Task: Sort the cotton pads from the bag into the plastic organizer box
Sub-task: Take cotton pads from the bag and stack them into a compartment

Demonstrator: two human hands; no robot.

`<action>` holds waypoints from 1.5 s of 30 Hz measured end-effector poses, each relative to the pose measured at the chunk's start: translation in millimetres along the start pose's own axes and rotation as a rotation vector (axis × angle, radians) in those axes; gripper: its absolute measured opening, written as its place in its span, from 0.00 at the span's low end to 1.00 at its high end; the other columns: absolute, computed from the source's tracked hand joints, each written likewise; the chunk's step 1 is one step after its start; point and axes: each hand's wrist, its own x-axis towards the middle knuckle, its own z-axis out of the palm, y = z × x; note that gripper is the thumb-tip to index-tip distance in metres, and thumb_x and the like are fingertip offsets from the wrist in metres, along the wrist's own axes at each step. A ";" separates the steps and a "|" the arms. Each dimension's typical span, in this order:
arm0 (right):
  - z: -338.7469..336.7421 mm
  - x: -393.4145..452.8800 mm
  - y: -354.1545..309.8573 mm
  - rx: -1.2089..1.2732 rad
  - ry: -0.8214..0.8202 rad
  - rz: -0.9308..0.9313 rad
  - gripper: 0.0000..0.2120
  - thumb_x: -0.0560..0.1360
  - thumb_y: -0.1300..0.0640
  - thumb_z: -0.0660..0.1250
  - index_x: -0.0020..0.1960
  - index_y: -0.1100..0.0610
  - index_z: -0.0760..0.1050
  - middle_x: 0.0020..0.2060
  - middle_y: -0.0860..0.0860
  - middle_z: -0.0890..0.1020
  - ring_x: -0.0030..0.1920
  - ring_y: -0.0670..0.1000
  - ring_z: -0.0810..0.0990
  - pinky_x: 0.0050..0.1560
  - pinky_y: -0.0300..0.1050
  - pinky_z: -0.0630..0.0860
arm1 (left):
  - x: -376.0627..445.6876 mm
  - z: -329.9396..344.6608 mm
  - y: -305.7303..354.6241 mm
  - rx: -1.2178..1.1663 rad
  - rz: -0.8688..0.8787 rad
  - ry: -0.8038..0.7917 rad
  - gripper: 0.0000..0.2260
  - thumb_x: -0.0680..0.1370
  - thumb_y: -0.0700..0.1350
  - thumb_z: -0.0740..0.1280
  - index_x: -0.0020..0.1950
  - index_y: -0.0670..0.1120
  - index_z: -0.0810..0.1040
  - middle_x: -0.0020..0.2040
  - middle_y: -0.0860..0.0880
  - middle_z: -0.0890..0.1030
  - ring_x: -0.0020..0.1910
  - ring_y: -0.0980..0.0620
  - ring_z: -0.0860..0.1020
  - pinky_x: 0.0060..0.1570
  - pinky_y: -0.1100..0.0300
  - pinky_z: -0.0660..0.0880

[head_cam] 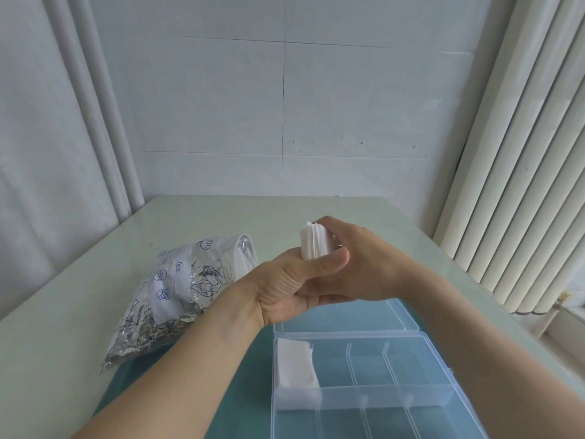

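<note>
Both hands hold a stack of pads [315, 240] above the box [364, 384], at about 12 o'clock from it. The left hand [294, 286] curls round the stack's lower end, thumb across the front; the right hand [364, 255] cups it from 3 o'clock, fingers bent over the top. The bag [177, 296] lies at 9 o'clock, near the hands. One compartment at the box's 10 o'clock corner already holds pads [296, 365]. Best to square the edges first, then lower the stack flat into the next free compartment, releasing only once it sits.
</note>
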 end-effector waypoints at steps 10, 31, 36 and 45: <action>2.2 -1.5 -0.1 -0.007 0.042 -0.053 0.41 0.61 0.46 0.84 0.70 0.46 0.71 0.56 0.39 0.80 0.49 0.39 0.79 0.49 0.39 0.76 | 0.9 -2.1 3.9 -0.045 0.011 0.034 0.28 0.57 0.51 0.85 0.53 0.44 0.83 0.48 0.44 0.82 0.48 0.48 0.82 0.49 0.55 0.81; -1.4 -1.7 -0.3 0.447 0.097 -0.026 0.12 0.78 0.49 0.70 0.61 0.45 0.81 0.51 0.52 0.86 0.45 0.56 0.86 0.41 0.50 0.82 | 1.8 15.5 0.5 0.396 0.080 0.191 0.09 0.73 0.31 0.73 0.51 0.40 0.81 0.40 0.47 0.79 0.36 0.52 0.74 0.27 0.65 0.66; 0.7 -2.7 -2.7 0.496 0.146 -0.050 0.09 0.81 0.55 0.67 0.57 0.54 0.84 0.54 0.44 0.86 0.50 0.39 0.84 0.44 0.33 0.77 | 0.4 13.1 3.9 0.281 0.021 0.220 0.09 0.74 0.35 0.73 0.52 0.43 0.80 0.41 0.49 0.81 0.39 0.52 0.80 0.32 0.66 0.72; 2.9 0.0 -2.8 0.411 0.198 -0.060 0.04 0.76 0.58 0.73 0.49 0.51 0.84 0.43 0.42 0.86 0.44 0.42 0.84 0.48 0.42 0.80 | -1.6 14.9 6.4 0.300 -0.014 0.209 0.08 0.74 0.33 0.71 0.48 0.45 0.81 0.38 0.50 0.81 0.34 0.55 0.78 0.27 0.68 0.68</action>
